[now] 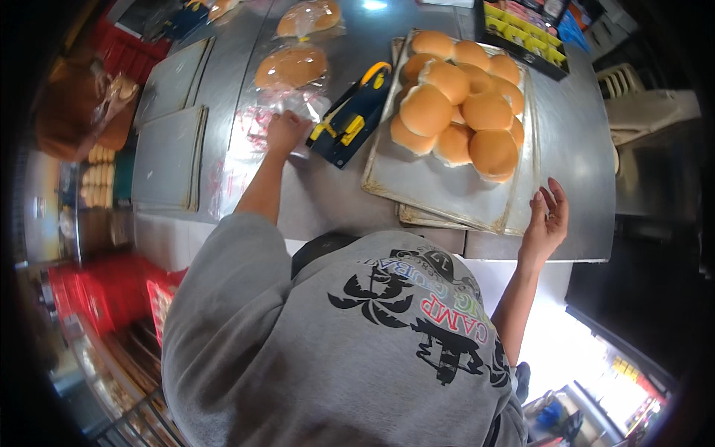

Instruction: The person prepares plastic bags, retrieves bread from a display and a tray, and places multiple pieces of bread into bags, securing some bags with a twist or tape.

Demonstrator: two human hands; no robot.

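Note:
My left hand (287,133) is curled with its fingertips on a clear plastic bag (304,105), over a pile of clear bags with red print (251,127). Just right of it lies a dark blue and yellow bag-neck tape sealer (352,117). Beyond the bags is a bagged bun pack (291,67). My right hand (547,226) hovers by the right edge of a metal baking tray (441,193), palm turned inward and fingers apart, holding nothing. Round golden buns (491,153) are heaped on that tray, which rests on other trays.
Another bagged bun pack (309,18) lies farther back. Stacked flat trays (166,159) stand at left, and a black box with yellow compartments (522,42) at back right. Another person (84,109) handles a bag across the left side. Red crates (100,290) stand lower left.

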